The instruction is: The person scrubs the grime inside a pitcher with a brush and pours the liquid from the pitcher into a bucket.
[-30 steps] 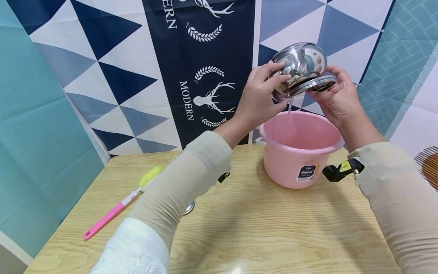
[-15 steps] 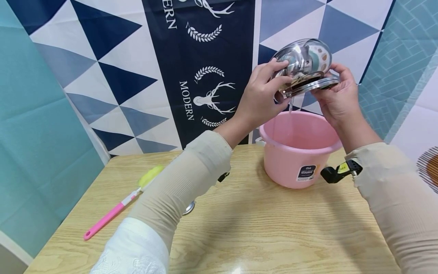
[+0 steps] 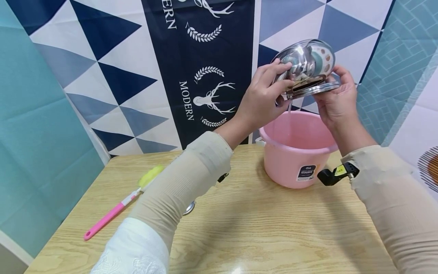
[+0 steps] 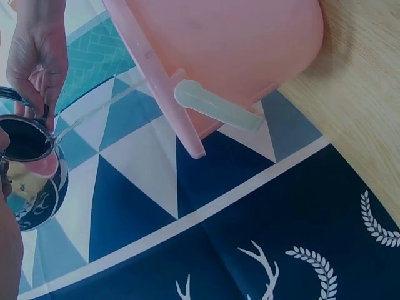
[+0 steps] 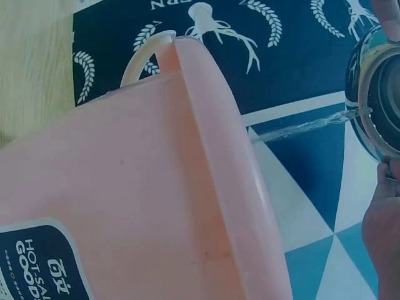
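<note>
My left hand [image 3: 261,93] and right hand [image 3: 338,101] grip a shiny, round-bodied metal pot [image 3: 301,62] from its two sides, high above the table. It is tipped mouth-down over a pink plastic bucket [image 3: 282,163]. From the rim a thin stream of water [image 3: 289,108] runs into the bucket. The right wrist view shows the pot's round mouth [image 5: 369,94] with a dark inside and the water [image 5: 306,128] leaving its edge. My left fingers curve round the body; the right fingers and thumb hold the rim side.
On the left of the wooden table [image 3: 239,220] lies a brush with a pink handle [image 3: 104,220] and a yellow-green head [image 3: 150,175]. A small shiny metal piece [image 3: 189,208] is mostly hidden by the left sleeve. A patterned cloth [image 3: 119,76] hangs behind the table.
The pot has shifted slightly right and its mouth has turned further down, both hands moving with it. Water pours throughout. Brush and bucket stay put.
</note>
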The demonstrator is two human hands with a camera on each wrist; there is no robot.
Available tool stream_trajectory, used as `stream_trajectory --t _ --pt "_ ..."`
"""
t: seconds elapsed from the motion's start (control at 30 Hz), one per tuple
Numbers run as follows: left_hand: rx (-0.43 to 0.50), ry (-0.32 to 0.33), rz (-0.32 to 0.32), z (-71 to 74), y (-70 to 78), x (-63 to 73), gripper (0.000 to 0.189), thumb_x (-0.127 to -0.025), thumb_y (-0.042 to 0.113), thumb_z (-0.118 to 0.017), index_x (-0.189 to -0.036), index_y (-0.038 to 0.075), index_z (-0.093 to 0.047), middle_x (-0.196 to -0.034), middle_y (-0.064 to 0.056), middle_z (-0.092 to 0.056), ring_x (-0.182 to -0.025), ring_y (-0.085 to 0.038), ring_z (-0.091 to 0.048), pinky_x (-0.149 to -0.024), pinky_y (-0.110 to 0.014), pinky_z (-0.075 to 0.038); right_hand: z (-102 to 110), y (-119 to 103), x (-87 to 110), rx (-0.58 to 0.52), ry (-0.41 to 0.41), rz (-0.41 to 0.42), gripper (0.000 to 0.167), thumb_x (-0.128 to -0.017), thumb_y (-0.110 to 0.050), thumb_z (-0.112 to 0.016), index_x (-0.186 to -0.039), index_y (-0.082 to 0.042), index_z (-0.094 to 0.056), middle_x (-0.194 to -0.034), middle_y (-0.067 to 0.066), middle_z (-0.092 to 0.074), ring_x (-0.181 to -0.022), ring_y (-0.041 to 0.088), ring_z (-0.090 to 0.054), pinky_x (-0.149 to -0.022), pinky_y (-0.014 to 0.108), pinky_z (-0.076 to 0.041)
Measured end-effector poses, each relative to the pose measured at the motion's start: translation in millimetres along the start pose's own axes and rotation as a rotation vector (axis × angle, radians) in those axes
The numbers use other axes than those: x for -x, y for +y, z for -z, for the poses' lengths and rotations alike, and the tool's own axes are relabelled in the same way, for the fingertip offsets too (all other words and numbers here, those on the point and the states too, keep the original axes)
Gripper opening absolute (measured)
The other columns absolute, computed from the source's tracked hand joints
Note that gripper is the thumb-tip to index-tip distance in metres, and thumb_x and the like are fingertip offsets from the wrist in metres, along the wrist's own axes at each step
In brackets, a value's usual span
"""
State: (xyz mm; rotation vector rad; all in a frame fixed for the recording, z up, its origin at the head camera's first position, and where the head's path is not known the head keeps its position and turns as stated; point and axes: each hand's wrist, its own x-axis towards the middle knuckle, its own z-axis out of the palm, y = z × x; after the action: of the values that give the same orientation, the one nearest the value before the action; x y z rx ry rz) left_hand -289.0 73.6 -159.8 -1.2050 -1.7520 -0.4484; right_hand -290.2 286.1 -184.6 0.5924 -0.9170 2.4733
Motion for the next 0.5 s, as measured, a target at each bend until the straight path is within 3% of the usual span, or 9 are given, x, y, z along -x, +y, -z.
stream_trajectory --t 0.2,0.5 --pt "-0.045 0.004 -0.053 -1.1 0.5 0.7 0.026 -0.089 0.019 -0.065 -0.11 0.004 -0.07 -0.135 -0.015 -0.053 -0.137 -0.033 -0.036 -0.111 -0.021 -0.018 -0.9 2.9 -0.1 0.014 0.022 0.027 0.038 -0.085 0.017 -0.061 -0.118 -0.001 -0.056 -0.102 0.019 -0.064 -0.081 0.026 -0.067 -0.074 0.036 -0.055" --pt "-0.092 0.038 -0.123 -3.9 -0.2 3.1 0.024 -0.089 0.018 -0.063 -0.108 0.004 -0.071 -0.134 -0.016 -0.054 -0.135 -0.036 -0.038 -0.111 -0.023 -0.02 -2.9 7.4 -1.5 -0.028 0.052 0.06 0.03 -0.089 0.013 -0.06 -0.116 0.0 -0.057 -0.1 0.018 -0.063 -0.075 0.025 -0.066 -0.068 0.032 -0.057"
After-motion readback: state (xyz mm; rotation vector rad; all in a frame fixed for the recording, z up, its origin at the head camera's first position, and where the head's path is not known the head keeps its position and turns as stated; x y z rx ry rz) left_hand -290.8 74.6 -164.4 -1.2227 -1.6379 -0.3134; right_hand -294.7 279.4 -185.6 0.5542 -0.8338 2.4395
